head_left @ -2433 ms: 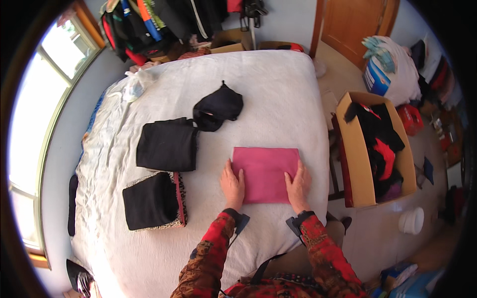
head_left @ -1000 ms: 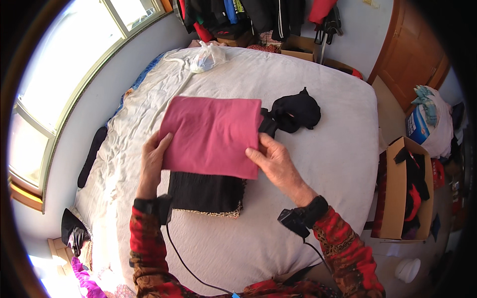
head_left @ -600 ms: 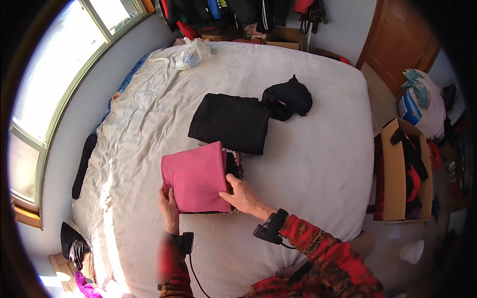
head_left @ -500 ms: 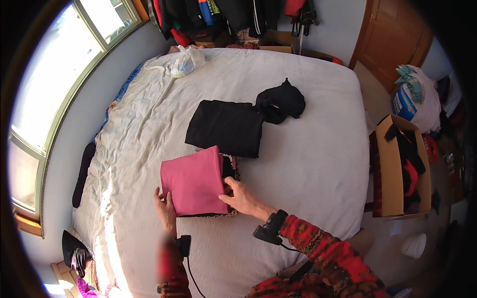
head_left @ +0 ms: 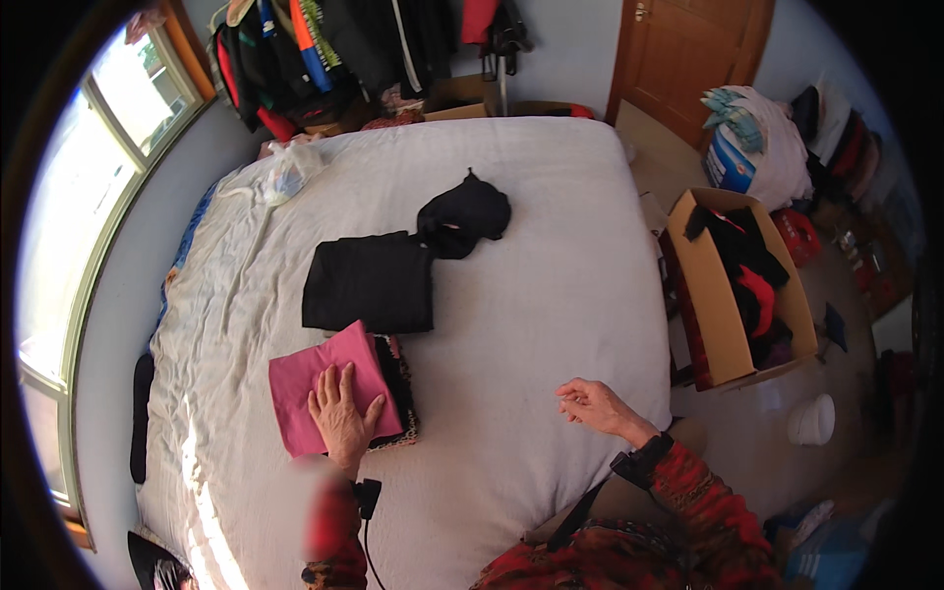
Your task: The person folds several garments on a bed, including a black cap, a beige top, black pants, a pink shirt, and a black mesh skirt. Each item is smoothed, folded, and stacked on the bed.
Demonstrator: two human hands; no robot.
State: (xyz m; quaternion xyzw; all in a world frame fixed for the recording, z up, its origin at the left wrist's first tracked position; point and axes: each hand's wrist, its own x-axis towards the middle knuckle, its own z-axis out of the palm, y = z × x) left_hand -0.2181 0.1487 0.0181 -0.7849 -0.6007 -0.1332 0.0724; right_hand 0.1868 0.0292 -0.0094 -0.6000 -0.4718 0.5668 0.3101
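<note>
My left hand (head_left: pixel 341 413) lies flat with spread fingers on a folded pink cloth (head_left: pixel 301 383). Beneath the pink cloth, a dark folded garment with a patterned edge (head_left: pixel 405 393) sticks out on the right. My right hand (head_left: pixel 597 407) is above the right part of the bed, apart from the stack, its fingers loosely curled together with nothing visible in them. Just beyond the stack lies a folded black garment (head_left: pixel 369 283). A crumpled black piece of clothing (head_left: pixel 464 214) touches its far right corner.
The bed has a white, wrinkled sheet (head_left: pixel 551 295). On its far left corner rests a clear plastic bag (head_left: pixel 287 175). Right of the bed stands a cardboard box (head_left: pixel 683 221) of dark and red clothes, with a white bucket (head_left: pixel 811 420) on the floor nearby. Clothes (head_left: pixel 354 44) hang at the back.
My left hand has moved from the pink cloth's left edge onto its top. My right hand has let go of the stack and moved right. The view has shifted to the right.
</note>
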